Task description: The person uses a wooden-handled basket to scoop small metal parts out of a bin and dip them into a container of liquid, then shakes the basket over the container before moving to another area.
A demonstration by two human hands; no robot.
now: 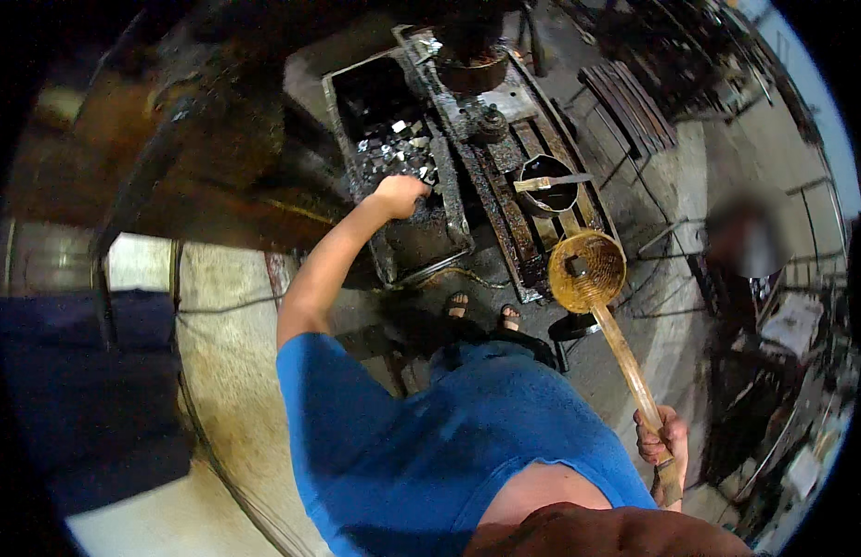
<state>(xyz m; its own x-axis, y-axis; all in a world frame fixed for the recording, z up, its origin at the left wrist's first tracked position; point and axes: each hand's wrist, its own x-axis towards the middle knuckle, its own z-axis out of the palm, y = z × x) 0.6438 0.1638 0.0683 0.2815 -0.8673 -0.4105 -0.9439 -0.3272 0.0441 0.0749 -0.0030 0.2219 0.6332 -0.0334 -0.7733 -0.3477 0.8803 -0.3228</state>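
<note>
My left hand [402,196] reaches over a long, oily metal trough [421,243]. Its fingers are curled closed, and a small dark thing seems to show at them, too unclear to name. Just beyond the fingers, many small shiny metal pieces [393,153] lie heaped in the trough. Lower right, my right hand [665,434] is wrapped round the long pale handle of a strainer scoop [612,269]. The scoop's round, yellowish basket is tilted toward the trough side, with one small dark block [577,266] inside it.
Beside the trough runs a greasy slatted bench [504,200]. On it stand a black pot [562,198] with a flat brush [551,182] across its rim, and a dark round vessel [474,72]. A slatted rack [628,107] stands right of it. A blurred person [750,237] is farther right.
</note>
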